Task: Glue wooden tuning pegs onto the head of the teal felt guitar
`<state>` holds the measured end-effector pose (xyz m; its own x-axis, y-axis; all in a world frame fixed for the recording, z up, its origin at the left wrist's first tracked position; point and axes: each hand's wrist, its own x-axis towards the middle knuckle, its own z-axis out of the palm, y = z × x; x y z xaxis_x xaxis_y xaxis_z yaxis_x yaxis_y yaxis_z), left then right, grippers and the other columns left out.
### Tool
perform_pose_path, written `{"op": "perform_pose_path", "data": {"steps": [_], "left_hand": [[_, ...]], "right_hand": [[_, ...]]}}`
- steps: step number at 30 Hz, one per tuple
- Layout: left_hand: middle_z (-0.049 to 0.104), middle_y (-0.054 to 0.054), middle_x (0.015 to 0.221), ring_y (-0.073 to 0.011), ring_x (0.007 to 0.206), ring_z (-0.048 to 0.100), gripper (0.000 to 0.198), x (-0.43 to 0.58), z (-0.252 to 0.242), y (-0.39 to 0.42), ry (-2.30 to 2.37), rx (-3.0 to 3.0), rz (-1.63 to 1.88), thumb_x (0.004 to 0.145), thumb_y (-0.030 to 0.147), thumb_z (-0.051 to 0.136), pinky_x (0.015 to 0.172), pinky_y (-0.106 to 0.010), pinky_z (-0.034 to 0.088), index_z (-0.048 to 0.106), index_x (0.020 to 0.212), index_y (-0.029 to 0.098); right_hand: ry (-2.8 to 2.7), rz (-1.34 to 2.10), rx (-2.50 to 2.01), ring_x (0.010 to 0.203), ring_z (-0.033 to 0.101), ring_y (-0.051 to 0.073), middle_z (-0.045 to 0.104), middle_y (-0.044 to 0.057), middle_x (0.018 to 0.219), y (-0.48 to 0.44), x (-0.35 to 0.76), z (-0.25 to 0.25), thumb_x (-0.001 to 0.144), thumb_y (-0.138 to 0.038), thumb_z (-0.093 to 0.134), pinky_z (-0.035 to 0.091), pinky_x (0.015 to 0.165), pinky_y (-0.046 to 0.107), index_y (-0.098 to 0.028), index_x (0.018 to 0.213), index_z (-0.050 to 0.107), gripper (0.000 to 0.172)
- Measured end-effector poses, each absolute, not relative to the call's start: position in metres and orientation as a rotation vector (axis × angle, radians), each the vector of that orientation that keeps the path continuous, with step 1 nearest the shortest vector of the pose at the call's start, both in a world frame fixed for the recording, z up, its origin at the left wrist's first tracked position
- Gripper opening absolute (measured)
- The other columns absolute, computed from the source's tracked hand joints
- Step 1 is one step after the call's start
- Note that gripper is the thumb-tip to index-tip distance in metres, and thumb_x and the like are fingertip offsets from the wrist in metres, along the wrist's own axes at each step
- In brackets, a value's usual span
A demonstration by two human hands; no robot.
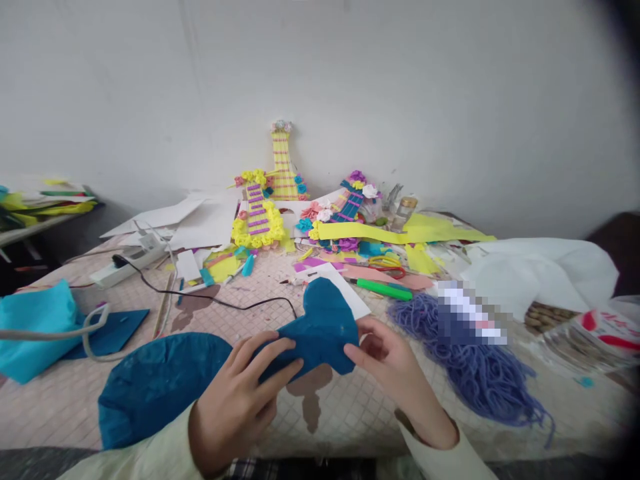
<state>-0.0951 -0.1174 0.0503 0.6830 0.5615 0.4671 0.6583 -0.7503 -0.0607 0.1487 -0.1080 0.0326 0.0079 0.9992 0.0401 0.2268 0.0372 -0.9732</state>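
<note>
You hold the blue cutout above the tabletop at the lower middle of the frame, its length running roughly crosswise between your left hand, gripping its left end, and your right hand, pinching its right edge.
</note>
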Motion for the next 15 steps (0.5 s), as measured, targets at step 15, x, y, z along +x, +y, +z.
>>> {"op": "perform_pose_path", "data": {"steps": [15], "left_hand": [[0.042, -0.005, 0.124, -0.0249, 0.116, 0.038, 0.051, -0.105, 0.055, -0.118, -1.316, -2.940, -0.907, 0.071, 0.007, 0.047, 0.093, -0.045, 0.040, 0.049, 0.116, 0.031]], "right_hand": [[-1.227, 1.080, -1.440, 0.045, 0.040, 0.009, 0.041, -0.003, 0.046, -0.115, 0.167, 0.000, 0.079, -0.052, 0.047, 0.031, 0.044, 0.022, -0.018, 0.055, 0.047, 0.042]]}}
